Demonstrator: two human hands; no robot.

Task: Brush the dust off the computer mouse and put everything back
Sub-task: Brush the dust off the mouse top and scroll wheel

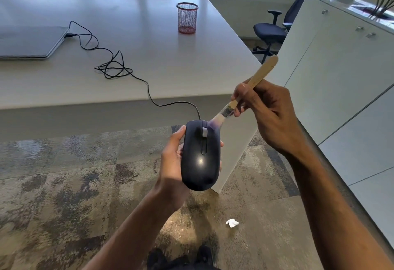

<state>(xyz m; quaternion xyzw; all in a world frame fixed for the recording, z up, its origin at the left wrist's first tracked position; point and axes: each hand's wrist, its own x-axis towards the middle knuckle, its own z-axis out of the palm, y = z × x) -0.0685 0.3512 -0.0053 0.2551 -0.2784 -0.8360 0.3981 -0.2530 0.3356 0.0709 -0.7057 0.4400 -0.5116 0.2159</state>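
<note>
Head view: fingers around mouse

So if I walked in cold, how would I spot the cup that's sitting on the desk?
Start at the big white desk that fills the upper left of the view, with a closed grey laptop at its left edge. Look toward the far right corner: the mesh pen cup stands there alone, upright. It is the only red, see-through wire thing on the desk, and it looks empty.
</note>
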